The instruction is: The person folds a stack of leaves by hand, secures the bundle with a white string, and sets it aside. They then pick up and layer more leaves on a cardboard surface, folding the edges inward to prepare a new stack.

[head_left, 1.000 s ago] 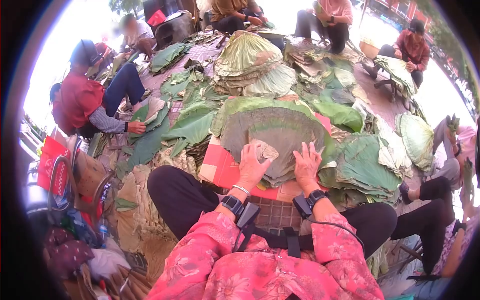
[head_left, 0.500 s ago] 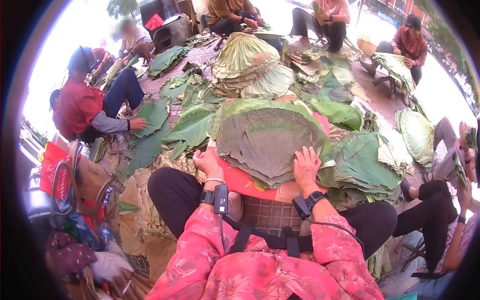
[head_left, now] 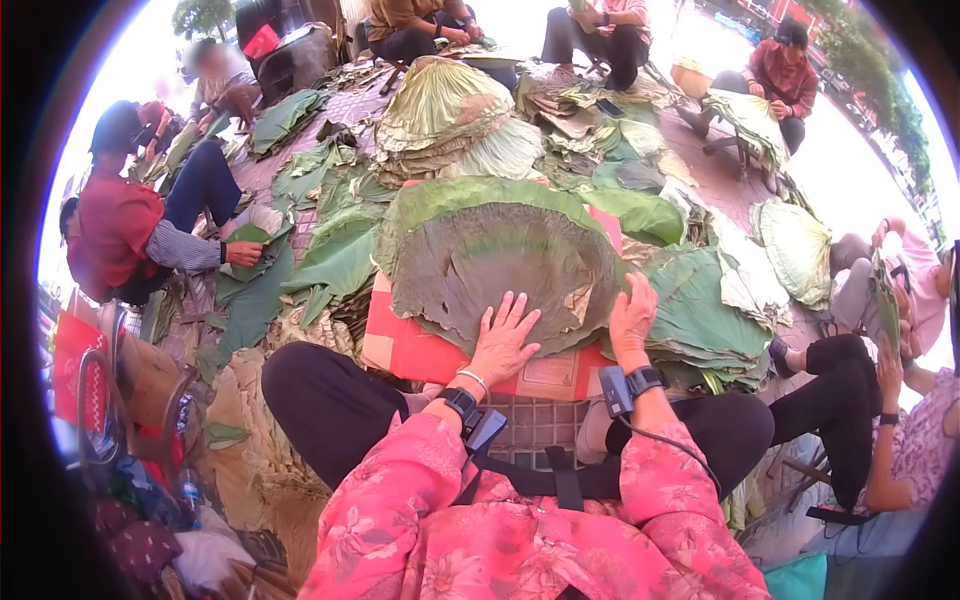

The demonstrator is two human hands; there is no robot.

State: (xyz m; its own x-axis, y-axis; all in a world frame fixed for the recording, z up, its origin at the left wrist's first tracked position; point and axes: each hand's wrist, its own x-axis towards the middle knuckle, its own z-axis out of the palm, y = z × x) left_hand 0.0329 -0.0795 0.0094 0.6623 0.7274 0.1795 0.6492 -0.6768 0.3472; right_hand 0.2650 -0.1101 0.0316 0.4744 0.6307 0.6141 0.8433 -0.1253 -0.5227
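Note:
A big fan-shaped stack of lotus leaves (head_left: pixel 500 250), brown-grey on top with a green rim, lies in front of me on a red cardboard sheet (head_left: pixel 395 335). My left hand (head_left: pixel 503 340) rests flat on the lower middle of the top leaf, its fingers spread. At the leaf's lower right edge is my right hand (head_left: pixel 633 318), fingers loosely bent and apart, the fingertips right beside the rim. A small brown torn patch shows on the leaf between the two hands.
Green leaves (head_left: pixel 705 305) are piled to my right, and a tall pale leaf stack (head_left: pixel 440 110) stands ahead. A person in red (head_left: pixel 120 220) sits at left handling leaves; other people sit around. Bags and a chair (head_left: pixel 150 385) are at lower left.
My left hand has moved right, from beside the stack's left edge onto the top leaf. My right hand has shifted off the leaf's face to its right edge. The view has turned slightly right.

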